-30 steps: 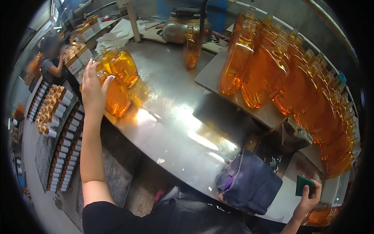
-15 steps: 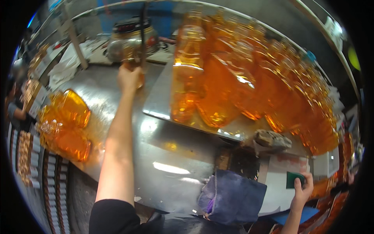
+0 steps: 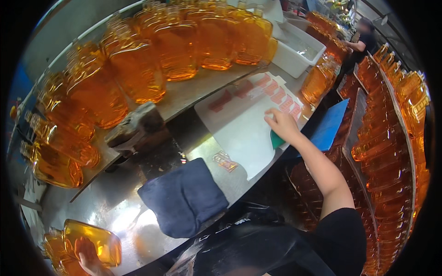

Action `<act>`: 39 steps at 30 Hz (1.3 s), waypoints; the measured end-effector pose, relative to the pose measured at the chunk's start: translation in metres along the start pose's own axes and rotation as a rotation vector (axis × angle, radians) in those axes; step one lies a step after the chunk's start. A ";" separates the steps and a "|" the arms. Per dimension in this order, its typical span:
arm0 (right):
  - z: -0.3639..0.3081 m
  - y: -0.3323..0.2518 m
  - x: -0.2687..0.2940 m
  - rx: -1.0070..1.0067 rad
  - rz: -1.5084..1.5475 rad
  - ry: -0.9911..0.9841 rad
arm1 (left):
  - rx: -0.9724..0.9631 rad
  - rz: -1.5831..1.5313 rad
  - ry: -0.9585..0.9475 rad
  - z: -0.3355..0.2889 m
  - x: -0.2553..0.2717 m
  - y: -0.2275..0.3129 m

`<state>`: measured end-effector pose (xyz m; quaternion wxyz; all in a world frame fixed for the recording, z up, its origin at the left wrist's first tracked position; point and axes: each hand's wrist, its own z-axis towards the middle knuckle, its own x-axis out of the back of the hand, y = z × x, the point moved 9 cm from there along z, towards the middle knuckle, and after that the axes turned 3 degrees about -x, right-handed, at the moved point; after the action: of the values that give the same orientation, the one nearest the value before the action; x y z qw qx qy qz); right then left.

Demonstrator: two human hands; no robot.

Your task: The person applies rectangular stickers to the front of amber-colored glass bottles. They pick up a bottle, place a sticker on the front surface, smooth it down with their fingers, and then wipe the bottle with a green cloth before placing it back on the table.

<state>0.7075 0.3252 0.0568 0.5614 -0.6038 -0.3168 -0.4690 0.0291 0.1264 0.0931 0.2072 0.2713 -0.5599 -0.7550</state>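
Observation:
At the lower left, my left hand point(image 3: 88, 255) rests with its fingers against a flat glass bottle of amber liquid point(image 3: 108, 246), gripping it over the metal table. More such bottles crowd beside it at the picture's edge. My right hand point(image 3: 284, 126) is over a white sheet point(image 3: 239, 142), fingers slightly bent and apart, nothing seen between them. Just beyond the fingertips, red printed labels point(image 3: 276, 92) lie in rows on that sheet. A green card point(image 3: 276, 140) shows from under the right hand and wrist, partly hidden. A small clear label-like piece point(image 3: 224, 162) lies near the sheet.
A folded dark blue cloth point(image 3: 184, 198) lies in front of me, with a worn block point(image 3: 136, 126) behind it. Amber bottles point(image 3: 175, 50) stand along a raised shelf. To the right are a white bin point(image 3: 297, 46), a blue board point(image 3: 329, 126), racked bottles point(image 3: 386, 152) and another person point(image 3: 363, 41).
The view has swung right. My left hand has come from an upright bottle at the back to one near the table's left side. My right hand no longer pinches the green card.

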 end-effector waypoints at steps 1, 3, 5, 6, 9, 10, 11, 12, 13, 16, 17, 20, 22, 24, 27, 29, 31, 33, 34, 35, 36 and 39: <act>0.014 0.008 0.002 0.038 -0.012 0.046 | 0.055 -0.141 -0.146 -0.002 -0.007 -0.003; 0.040 0.002 -0.008 0.176 -0.046 0.050 | 0.162 -0.299 -0.305 0.003 -0.016 -0.012; 0.055 -0.016 -0.025 0.331 -0.049 0.074 | 0.254 -0.322 -0.281 0.009 -0.066 -0.021; 0.059 -0.032 -0.035 0.422 -0.040 0.092 | 0.298 -0.339 -0.300 0.009 -0.093 -0.028; 0.063 -0.084 -0.079 0.494 -0.154 -0.093 | 0.426 -0.233 -0.301 -0.011 -0.173 -0.043; 0.067 -0.085 -0.095 0.441 -0.178 -0.119 | 0.407 -0.177 -0.337 -0.025 -0.204 -0.040; 0.066 -0.084 -0.099 0.475 -0.203 -0.020 | 0.395 -0.122 -0.376 -0.034 -0.227 -0.043; 0.057 -0.084 -0.097 0.552 -0.205 0.032 | 0.394 -0.061 -0.431 -0.040 -0.243 -0.047; 0.047 -0.082 -0.092 0.628 -0.211 0.084 | 0.394 -0.005 -0.487 -0.044 -0.256 -0.050; -0.014 -0.063 -0.064 0.573 -0.150 -0.032 | 0.433 0.003 -0.500 -0.048 -0.265 -0.053; -0.037 -0.057 -0.055 0.581 -0.128 -0.066 | 0.441 0.009 -0.492 -0.047 -0.264 -0.053; -0.106 -0.044 -0.026 0.583 -0.136 -0.194 | 0.434 0.010 -0.526 -0.049 -0.272 -0.051; -0.122 -0.046 -0.017 0.620 -0.141 -0.192 | 0.420 -0.045 -0.525 -0.047 -0.270 -0.049; -0.124 -0.053 -0.005 0.691 -0.130 -0.097 | -0.083 0.223 -0.386 -0.033 -0.266 -0.015; -0.118 -0.054 -0.017 0.788 -0.186 -0.072 | -0.636 0.647 -0.488 -0.048 -0.303 0.037; -0.127 -0.049 -0.015 0.836 -0.154 0.061 | -0.710 0.937 -0.778 -0.066 -0.313 0.029; -0.146 -0.044 -0.011 0.873 -0.144 0.166 | -0.759 0.945 -0.938 -0.100 -0.313 0.031; -0.153 -0.049 0.003 0.846 0.001 0.231 | -0.725 0.903 -1.135 -0.129 -0.287 0.023; -0.147 -0.047 0.006 0.739 0.129 0.120 | -0.761 0.776 -1.209 -0.140 -0.272 0.024; -0.139 -0.047 0.009 0.629 0.249 0.005 | -0.803 0.771 -1.210 -0.146 -0.259 0.023; -0.127 -0.039 0.007 0.402 0.428 -0.125 | -0.716 0.771 -1.032 -0.135 -0.251 0.020; -0.098 -0.056 0.006 -0.037 0.812 -0.427 | -0.478 0.631 -0.720 -0.102 -0.266 -0.001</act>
<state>0.6381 0.2387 0.0769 0.6110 -0.7720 -0.1548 -0.0817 0.2988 0.2164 0.1164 0.2748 -0.2411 -0.4623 -0.8079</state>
